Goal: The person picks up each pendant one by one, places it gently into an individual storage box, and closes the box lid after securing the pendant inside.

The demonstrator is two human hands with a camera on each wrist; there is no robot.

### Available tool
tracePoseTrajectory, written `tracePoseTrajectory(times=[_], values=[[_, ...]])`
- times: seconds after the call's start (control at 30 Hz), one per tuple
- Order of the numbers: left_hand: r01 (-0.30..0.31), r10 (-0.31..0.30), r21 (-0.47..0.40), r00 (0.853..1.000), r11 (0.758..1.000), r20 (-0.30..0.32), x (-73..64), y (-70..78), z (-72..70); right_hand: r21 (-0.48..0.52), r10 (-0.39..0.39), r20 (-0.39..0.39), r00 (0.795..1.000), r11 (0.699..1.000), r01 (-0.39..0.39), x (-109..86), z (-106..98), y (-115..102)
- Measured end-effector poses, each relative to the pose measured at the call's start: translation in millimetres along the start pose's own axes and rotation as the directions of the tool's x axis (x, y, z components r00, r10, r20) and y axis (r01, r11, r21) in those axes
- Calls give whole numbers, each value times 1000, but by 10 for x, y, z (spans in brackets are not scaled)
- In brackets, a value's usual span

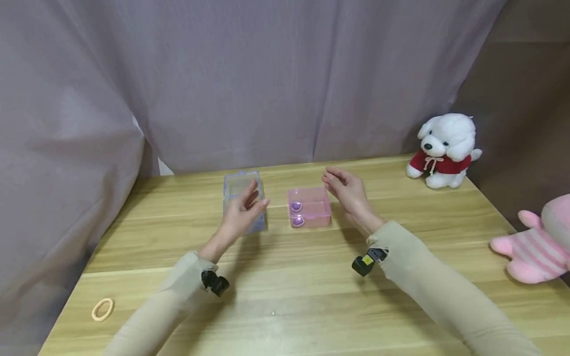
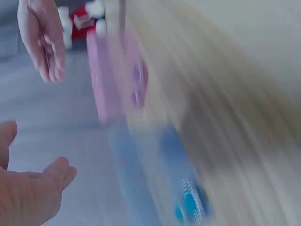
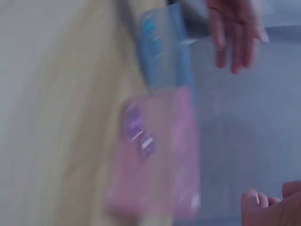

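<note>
My left hand point(image 1: 240, 212) hovers over a clear blue plastic box point(image 1: 257, 226), its fingers apart and holding nothing. That box's lid point(image 1: 240, 184) is raised at the back, and my hand hides part of it. Blurred teal pieces point(image 3: 151, 35) show inside it in the right wrist view. To its right stands a clear pink plastic box point(image 1: 318, 221), with its lid up. Purple pieces point(image 1: 296, 206) with pale beaded edges lie at its left side. Just right of the pink box, my right hand point(image 1: 348, 194) is raised with loosely bent fingers, nothing visible in it.
A white plush dog point(image 1: 449, 143) in a red top sits at the back right. A pink striped plush toy point(image 1: 536, 252) lies at the right edge. A beige ring point(image 1: 103, 309) is at the front left of the wooden table point(image 1: 285, 296). Grey curtain point(image 1: 231, 89) hangs behind.
</note>
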State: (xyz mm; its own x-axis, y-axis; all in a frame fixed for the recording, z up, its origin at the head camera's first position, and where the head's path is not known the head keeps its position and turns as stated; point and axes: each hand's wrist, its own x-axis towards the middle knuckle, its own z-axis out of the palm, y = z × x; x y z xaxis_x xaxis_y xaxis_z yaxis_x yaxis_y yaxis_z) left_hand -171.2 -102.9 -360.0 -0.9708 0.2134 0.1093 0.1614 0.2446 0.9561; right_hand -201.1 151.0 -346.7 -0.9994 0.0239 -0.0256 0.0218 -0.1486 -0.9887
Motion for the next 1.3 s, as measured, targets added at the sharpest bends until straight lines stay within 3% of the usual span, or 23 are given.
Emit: tracePoseTrajectory(times=[0.1, 0.17, 0.3, 0.4, 0.53, 0.63, 0.7, 0.8, 0.9, 0.97, 1.03, 1.13, 1.3], values=[[35, -37, -32, 998, 999, -55, -97, -76, -334, 87, 56, 51, 997, 994, -60, 77, 300, -121], [89, -91, -32, 994, 996, -64, -163, -168, -500, 113, 135, 74, 988, 983, -142, 148, 510, -149], [188, -188, -26, 982, 982, 3, -268, -358, -675, 95, 260, 90, 962, 959, -268, 393, 863, -20], [234, -230, -59, 971, 970, 68, -303, -488, -701, 127, 250, 130, 959, 955, -266, 929, 975, 523], [244, -233, -102, 967, 964, 103, -299, -610, -681, 44, 270, 119, 956, 960, -276, 1671, 1088, 1293], [232, -225, -99, 971, 968, 79, -287, -657, -646, -69, 303, 83, 949, 952, -298, 1896, 1185, 1551], [227, -223, -85, 973, 970, 53, -284, -675, -628, -89, 281, 101, 954, 958, -273, 2044, 1193, 1738], [222, -221, -87, 975, 971, 17, -276, -691, -607, -119, 323, 68, 944, 942, -314, 2691, 1212, 2416], [223, -223, -73, 975, 972, 2, -274, -691, -575, -93, 344, 61, 937, 936, -338, 2989, 1190, 2741], [228, -229, -66, 973, 971, -4, -274, -683, -562, -85, 354, 53, 934, 933, -349, 2847, 1214, 2580], [231, -232, -58, 973, 971, -8, -276, -676, -563, -77, 338, 65, 939, 940, -333, 2350, 1262, 2054], [236, -238, -50, 971, 970, -20, -277, -674, -572, -102, 289, 92, 953, 955, -280, 1813, 1322, 1490], [226, -227, -49, 973, 973, -26, -284, -685, -590, -132, 125, 155, 980, 986, -105, 1216, 1358, 979]])
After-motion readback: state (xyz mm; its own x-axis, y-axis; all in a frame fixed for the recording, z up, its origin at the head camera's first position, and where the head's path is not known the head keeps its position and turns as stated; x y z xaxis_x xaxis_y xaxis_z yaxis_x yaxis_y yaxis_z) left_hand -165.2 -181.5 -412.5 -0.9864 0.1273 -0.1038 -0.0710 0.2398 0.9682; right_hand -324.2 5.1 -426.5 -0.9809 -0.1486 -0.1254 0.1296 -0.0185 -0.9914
